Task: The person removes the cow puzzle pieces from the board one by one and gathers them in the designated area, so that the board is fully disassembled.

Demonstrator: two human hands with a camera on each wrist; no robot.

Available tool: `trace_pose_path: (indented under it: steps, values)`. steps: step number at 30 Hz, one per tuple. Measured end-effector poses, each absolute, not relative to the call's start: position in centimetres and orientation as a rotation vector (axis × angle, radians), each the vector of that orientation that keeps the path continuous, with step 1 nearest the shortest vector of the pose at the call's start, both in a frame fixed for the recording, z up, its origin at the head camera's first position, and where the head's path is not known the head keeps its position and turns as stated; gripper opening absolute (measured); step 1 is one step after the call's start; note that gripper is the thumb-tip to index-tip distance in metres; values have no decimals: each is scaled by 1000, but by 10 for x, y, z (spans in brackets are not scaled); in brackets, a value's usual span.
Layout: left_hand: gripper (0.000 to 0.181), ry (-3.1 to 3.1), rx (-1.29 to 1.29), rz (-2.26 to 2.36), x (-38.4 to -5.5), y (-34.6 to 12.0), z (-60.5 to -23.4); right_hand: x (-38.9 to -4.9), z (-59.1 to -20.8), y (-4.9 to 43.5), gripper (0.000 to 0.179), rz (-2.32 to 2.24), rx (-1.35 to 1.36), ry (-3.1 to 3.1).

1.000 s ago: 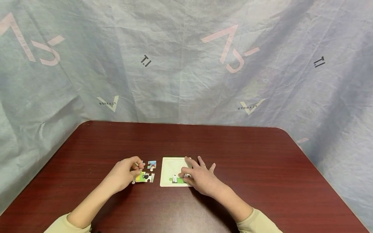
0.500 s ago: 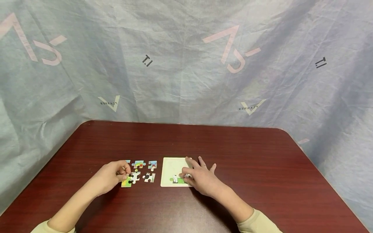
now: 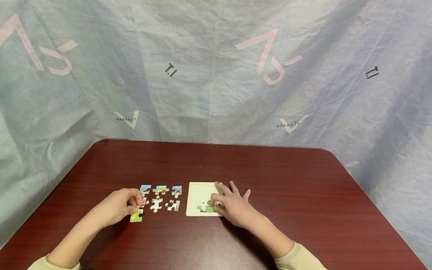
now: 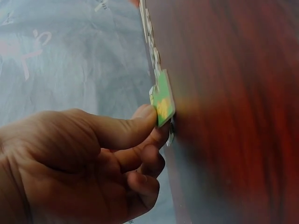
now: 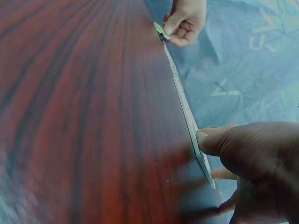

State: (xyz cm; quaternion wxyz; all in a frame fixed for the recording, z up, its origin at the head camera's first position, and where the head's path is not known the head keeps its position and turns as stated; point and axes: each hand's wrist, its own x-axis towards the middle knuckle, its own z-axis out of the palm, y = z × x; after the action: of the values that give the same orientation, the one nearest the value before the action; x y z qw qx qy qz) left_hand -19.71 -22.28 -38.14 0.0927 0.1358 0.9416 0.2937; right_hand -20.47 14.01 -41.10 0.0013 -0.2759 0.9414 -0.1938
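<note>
My left hand (image 3: 118, 206) pinches a green and yellow jigsaw piece (image 3: 136, 216) between thumb and fingers, at the left of the loose pieces. In the left wrist view that piece (image 4: 163, 102) is tilted, its printed side showing. My right hand (image 3: 233, 206) rests over the right part of a pale puzzle tray (image 3: 192, 191), thumb and index finger touching the joined green and white pieces (image 3: 208, 208) inside it. Its other fingers are spread, some past the tray's right edge. From the right wrist, the thumb (image 5: 208, 140) lies on the tray. The palm hides part of the tray.
Loose puzzle pieces lie in two rows left of the tray: a blue-topped piece (image 3: 145, 189), one with blue tabs (image 3: 161, 190), one with a red shape (image 3: 177, 191), a white piece (image 3: 156, 205) and a black-and-white one (image 3: 173, 205). A grey curtain (image 3: 209, 75) hangs behind the dark red table (image 3: 209, 161).
My left hand has moved left with the green and yellow piece, from beside the black-and-white piece to the row's left end, uncovering other pieces. My right hand has stayed in place.
</note>
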Motion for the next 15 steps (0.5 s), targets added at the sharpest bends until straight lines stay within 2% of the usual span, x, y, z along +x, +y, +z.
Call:
trace_pose_path:
  steps: [15]
  values:
    - [25, 2803, 313, 799, -197, -224, -380, -205, -411, 140, 8, -639, -846, 2939]
